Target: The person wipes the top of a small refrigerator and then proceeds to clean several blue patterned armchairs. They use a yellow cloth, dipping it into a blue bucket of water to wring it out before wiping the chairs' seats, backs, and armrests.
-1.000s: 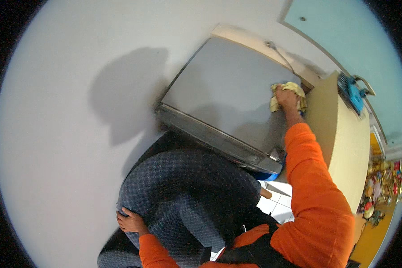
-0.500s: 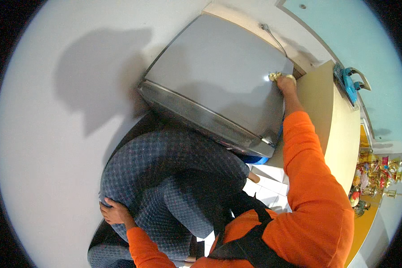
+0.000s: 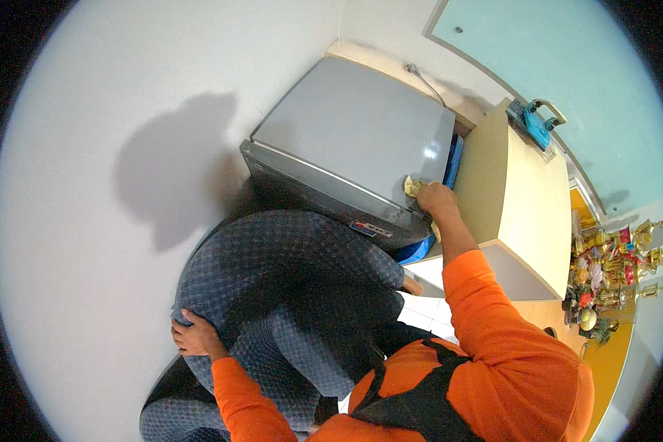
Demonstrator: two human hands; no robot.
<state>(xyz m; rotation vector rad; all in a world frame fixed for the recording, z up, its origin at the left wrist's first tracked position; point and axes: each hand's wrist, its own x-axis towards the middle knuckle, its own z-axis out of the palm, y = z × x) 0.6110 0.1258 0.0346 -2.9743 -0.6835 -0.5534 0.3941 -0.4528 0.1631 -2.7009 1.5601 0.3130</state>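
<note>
A small grey fridge [image 3: 346, 125] stands in front of me, its flat top facing up and its dark door towards me. My right hand [image 3: 437, 200] is at the front right corner of that top, closed round a pale yellow cloth [image 3: 412, 186]. Part of the cloth sticks out past the fingers and lies against the surface; the rest is mostly hidden in the grip. My left hand [image 3: 196, 336] lies on my bent leg [image 3: 272, 243] in dark checked trousers, fingers apart and holding nothing.
Right of the fridge stands a pale wooden cabinet [image 3: 534, 214] with a blue clothes iron [image 3: 538, 127] on it. Something blue [image 3: 455, 158] fills the gap between them. A plug with a cord [image 3: 423, 79] lies behind the fridge. Several gold trophies [image 3: 626, 265] stand at far right.
My right hand with the cloth has come from the back right of the fridge top to its front right corner. The view has shifted; my left hand stays on my leg.
</note>
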